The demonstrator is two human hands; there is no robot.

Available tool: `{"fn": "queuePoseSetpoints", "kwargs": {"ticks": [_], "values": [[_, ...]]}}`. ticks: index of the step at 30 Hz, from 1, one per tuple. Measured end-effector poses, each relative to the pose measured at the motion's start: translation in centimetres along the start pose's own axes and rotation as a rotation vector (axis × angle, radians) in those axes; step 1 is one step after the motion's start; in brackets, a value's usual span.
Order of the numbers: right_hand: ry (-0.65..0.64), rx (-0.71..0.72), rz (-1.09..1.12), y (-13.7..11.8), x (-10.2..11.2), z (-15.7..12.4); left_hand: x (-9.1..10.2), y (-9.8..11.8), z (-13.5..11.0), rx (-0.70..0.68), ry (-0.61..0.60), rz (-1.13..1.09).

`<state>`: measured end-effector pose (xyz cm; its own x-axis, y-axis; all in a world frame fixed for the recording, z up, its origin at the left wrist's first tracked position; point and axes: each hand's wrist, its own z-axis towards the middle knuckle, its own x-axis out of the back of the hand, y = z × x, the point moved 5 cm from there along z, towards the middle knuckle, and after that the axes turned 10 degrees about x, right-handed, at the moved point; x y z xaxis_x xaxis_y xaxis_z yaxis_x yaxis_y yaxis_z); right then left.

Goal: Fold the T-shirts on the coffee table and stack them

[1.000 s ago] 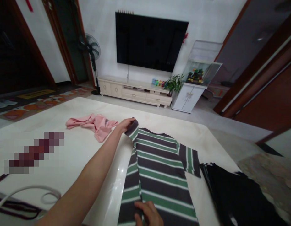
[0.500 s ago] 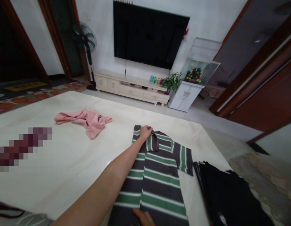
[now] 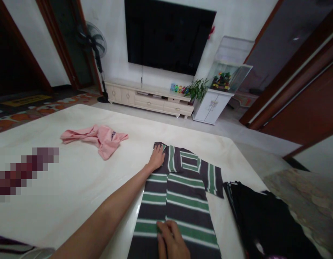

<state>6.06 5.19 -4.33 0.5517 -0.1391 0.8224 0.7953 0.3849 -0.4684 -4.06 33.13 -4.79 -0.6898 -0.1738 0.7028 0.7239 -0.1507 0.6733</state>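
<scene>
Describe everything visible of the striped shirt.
The striped shirt is short-sleeved, dark grey with green bands edged in white, apparently soft fabric. It lies flat on the pale table, neck end farthest away. Its left side is folded inward, with the left sleeve laid across the upper part; the right sleeve spreads outward. The left hand rests on the folded upper corner, the right hand on the lower part. The bottom hem is out of frame.

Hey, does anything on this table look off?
The pink garment stands out: it lies crumpled on the white table, left of the striped shirt, which is spread mostly flat with one sleeve folded in. No spill or damage shows in the visible areas.
</scene>
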Motion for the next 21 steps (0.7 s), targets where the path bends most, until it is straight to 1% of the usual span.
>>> {"fn": "queuePoseSetpoints", "kwargs": {"ticks": [2,3,4,7,9,10,12,14,17,21], "values": [[-0.027,0.043,0.04,0.5,1.0,4.0,-0.6,-0.3,-0.6,-0.025,-0.027,0.088],[-0.051,0.02,0.031,1.4,1.4,6.2,-0.8,-0.3,-0.8,-0.035,-0.037,0.152],[-0.068,-0.05,-0.017,2.8,1.9,8.4,-1.0,-0.2,-0.9,-0.043,-0.045,0.223],[-0.002,-0.238,-0.129,7.6,3.0,14.3,-1.2,-0.1,-0.9,-0.052,-0.07,0.403],[0.027,-0.356,-0.192,10.1,3.1,17.0,-1.1,0.0,-0.8,-0.046,-0.082,0.431],[0.027,-0.405,-0.216,10.8,3.0,17.8,-1.1,0.0,-0.7,-0.04,-0.085,0.434],[0.004,-0.464,-0.246,11.3,2.5,18.7,-1.0,0.0,-0.7,-0.031,-0.083,0.426],[-0.019,-0.478,-0.267,10.9,2.1,18.8,-1.0,0.0,-0.7,-0.024,-0.078,0.408],[-0.008,-0.48,-0.315,10.0,2.1,18.0,-1.0,-0.1,-0.8,-0.003,-0.066,0.379],[-0.023,-0.476,-0.367,9.8,2.6,17.0,-1.0,-0.3,-0.9,0.018,-0.06,0.362]]}}
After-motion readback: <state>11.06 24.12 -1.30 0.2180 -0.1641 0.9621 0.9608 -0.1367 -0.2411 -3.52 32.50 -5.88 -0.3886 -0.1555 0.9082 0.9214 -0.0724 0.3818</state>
